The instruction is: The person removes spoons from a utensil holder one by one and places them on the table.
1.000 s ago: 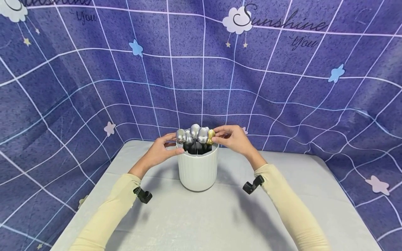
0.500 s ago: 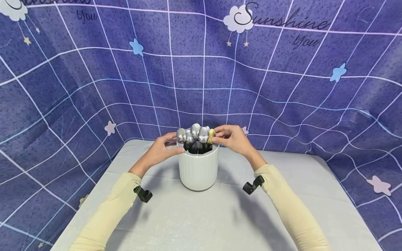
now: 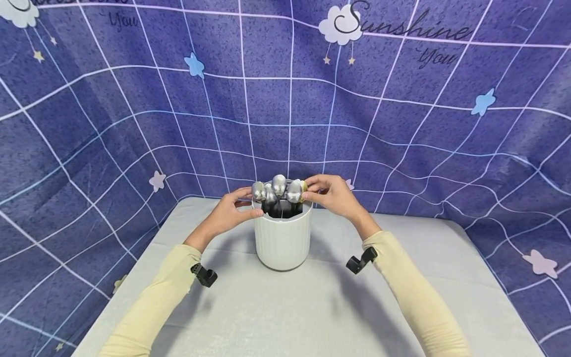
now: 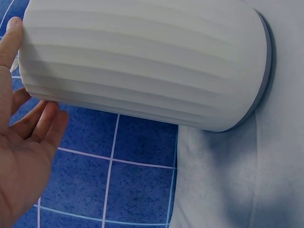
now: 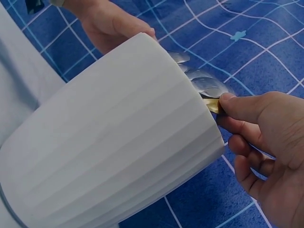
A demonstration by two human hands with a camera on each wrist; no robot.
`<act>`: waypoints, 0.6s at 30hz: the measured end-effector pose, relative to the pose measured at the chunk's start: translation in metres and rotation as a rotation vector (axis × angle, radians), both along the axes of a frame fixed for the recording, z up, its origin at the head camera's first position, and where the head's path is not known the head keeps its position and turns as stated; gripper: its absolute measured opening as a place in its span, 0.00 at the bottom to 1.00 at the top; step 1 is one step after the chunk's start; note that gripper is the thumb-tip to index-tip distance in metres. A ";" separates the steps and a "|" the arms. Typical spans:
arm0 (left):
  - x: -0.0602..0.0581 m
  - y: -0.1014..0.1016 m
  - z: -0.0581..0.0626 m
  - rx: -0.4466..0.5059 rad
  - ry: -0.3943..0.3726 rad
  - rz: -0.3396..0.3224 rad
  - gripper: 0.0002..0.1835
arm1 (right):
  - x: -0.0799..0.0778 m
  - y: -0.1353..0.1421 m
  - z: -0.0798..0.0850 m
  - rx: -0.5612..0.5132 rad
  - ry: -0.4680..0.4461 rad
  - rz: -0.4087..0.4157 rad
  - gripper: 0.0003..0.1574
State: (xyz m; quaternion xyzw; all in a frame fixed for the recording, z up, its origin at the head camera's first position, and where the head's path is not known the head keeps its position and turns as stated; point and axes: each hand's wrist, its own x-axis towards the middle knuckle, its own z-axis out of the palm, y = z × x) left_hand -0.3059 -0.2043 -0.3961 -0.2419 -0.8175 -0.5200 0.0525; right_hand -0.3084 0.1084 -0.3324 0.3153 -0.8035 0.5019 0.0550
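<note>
A white ribbed pot [image 3: 283, 243] stands upright on the table with several silver spoons [image 3: 279, 184] in it, bowls up and dark lower parts inside the rim. My left hand [image 3: 229, 214] holds the pot at its left rim, thumb in front and fingers behind; in the left wrist view those fingers [image 4: 45, 121] touch its wall. At the right rim, my right hand [image 3: 332, 197] pinches a gold spoon [image 5: 212, 104] between thumb and forefinger. A silver spoon bowl [image 3: 295, 191] partly hides the gold one in the head view.
A pale cloth covers the table [image 3: 276, 312]. Behind and beside it hangs a purple-blue curtain [image 3: 267, 104] with grid lines, stars and clouds, close behind the pot. Each wrist carries a black camera mount [image 3: 362, 260].
My right hand has risen slightly. The silver spoon beside it has shifted right and now covers more of the gold spoon. My left hand keeps its hold on the pot.
</note>
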 end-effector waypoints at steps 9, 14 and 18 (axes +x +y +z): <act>-0.001 -0.001 -0.001 0.011 0.008 -0.008 0.35 | 0.000 0.000 0.005 0.006 -0.007 0.003 0.16; -0.001 -0.001 0.000 0.015 0.004 -0.012 0.35 | -0.001 0.000 0.008 0.009 -0.011 0.014 0.17; 0.000 -0.002 0.000 0.014 0.007 -0.013 0.35 | -0.005 0.000 0.008 0.014 -0.018 0.019 0.17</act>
